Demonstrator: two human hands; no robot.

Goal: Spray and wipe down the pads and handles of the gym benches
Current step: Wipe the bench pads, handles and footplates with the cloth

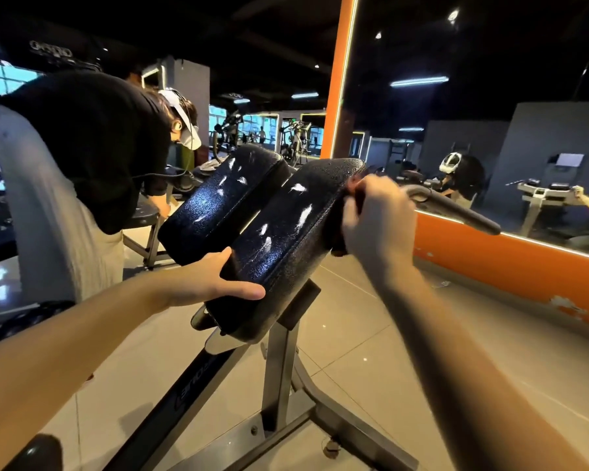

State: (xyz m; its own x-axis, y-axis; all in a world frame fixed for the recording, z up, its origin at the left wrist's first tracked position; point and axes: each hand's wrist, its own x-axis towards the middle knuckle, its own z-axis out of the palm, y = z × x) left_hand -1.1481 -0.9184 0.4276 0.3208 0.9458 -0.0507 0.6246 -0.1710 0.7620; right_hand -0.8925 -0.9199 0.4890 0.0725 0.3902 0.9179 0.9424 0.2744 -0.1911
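Two black bench pads stand tilted side by side in front of me, both wet with white foam streaks. My left hand (218, 278) grips the lower edge of the right pad (286, 229). My right hand (376, 215) is closed on a dark reddish cloth (354, 188) pressed against that pad's upper right side. The left pad (218, 202) lies just beyond. A black handle (456, 209) sticks out to the right behind my right hand.
The bench's grey steel frame (279, 379) spreads over the tiled floor below. Another person (82, 171) bends over a bench at the left. An orange wall base (507, 266) with a mirror above runs along the right.
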